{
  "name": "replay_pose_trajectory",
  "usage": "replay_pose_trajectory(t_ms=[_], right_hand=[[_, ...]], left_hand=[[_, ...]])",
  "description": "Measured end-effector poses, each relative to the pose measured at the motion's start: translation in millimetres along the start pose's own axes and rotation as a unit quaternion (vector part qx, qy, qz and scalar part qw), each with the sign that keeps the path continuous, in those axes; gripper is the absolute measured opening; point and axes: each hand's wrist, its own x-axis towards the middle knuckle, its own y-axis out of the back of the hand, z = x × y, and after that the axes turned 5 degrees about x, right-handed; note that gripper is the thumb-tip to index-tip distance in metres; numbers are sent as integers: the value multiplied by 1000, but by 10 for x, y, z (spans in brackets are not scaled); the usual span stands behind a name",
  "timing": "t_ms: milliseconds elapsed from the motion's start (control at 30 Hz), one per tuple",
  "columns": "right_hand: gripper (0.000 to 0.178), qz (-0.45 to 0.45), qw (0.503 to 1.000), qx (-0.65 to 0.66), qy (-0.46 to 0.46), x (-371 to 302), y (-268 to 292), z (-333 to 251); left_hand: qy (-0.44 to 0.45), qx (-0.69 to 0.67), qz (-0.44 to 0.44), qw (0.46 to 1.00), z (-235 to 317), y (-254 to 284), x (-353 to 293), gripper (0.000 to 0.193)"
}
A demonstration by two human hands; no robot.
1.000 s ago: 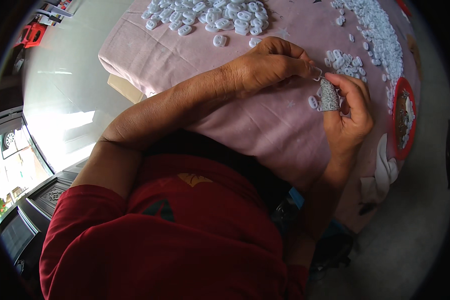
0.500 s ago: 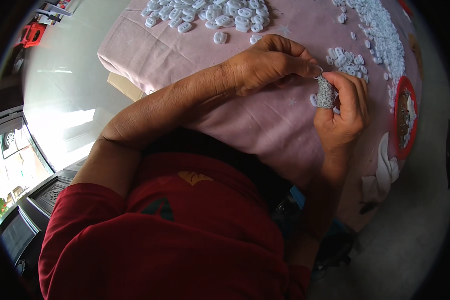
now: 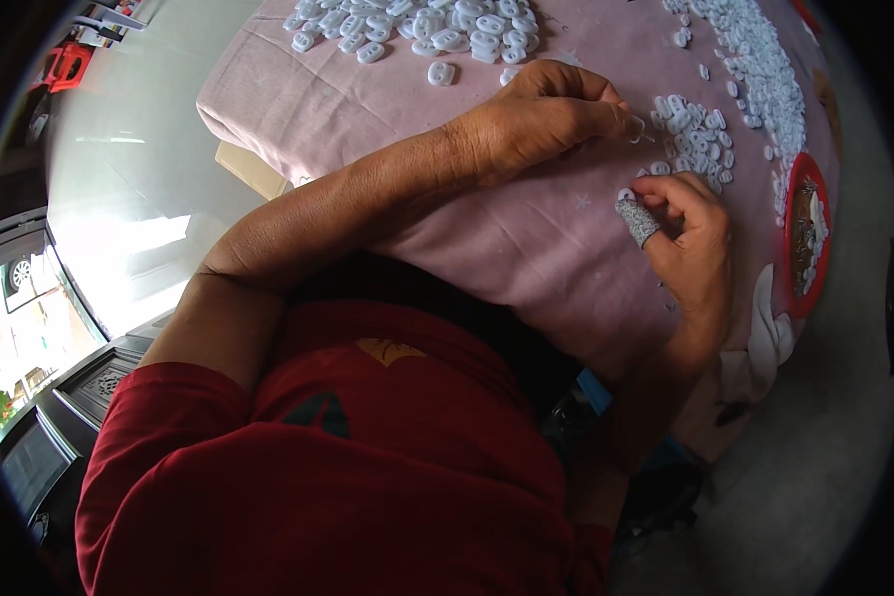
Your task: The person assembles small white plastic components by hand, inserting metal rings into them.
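Observation:
My left hand (image 3: 551,117) is closed in a pinch at the upper middle of the table, holding a small, thin, curved wire piece (image 3: 642,133) at its fingertips. Below and to its right is my right hand (image 3: 687,219), its thumb wrapped in a grey knitted finger sleeve (image 3: 637,221). Between that thumb and the forefinger sits a small white oval plastic piece (image 3: 626,196). A small pile of white oval pieces (image 3: 700,139) lies just beyond my right hand. The two hands are apart.
A larger heap of white two-holed pieces (image 3: 432,25) covers the far left of the pink tablecloth (image 3: 308,109). Many smaller white pieces (image 3: 765,84) spread along the far right. At the right edge are a red-rimmed tray (image 3: 795,238) of small parts and a white cloth (image 3: 762,328).
My right hand has drawn away from the left one, toward me. It now pinches a white oval piece that lay on the cloth beside its thumb. The left hand has barely moved.

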Motion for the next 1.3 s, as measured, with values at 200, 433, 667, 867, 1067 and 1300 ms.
replay_pose_trajectory(t_ms=[200,433,667,867,1067,1300], right_hand=[[17,-14,999,-27,32,-7,-25,-77],[15,75,987,139,-35,-7,-28,-34],[24,142,960,238,34,31,-108,-35],[25,164,961,223,28,67,-181,-32],[32,126,974,186,36,28,-132,21],[26,199,947,251,34,87,-213,-75]], left_hand=[[-2,29,-3,1000,18,-3,-10,10],[-24,11,-25,999,12,5,-12,10],[-27,-19,-73,997,-6,-15,-17,11],[-22,-20,-57,998,7,-75,-42,9],[-24,-19,-36,999,-9,-45,-17,10],[-22,-19,-43,999,0,-67,-40,11]])
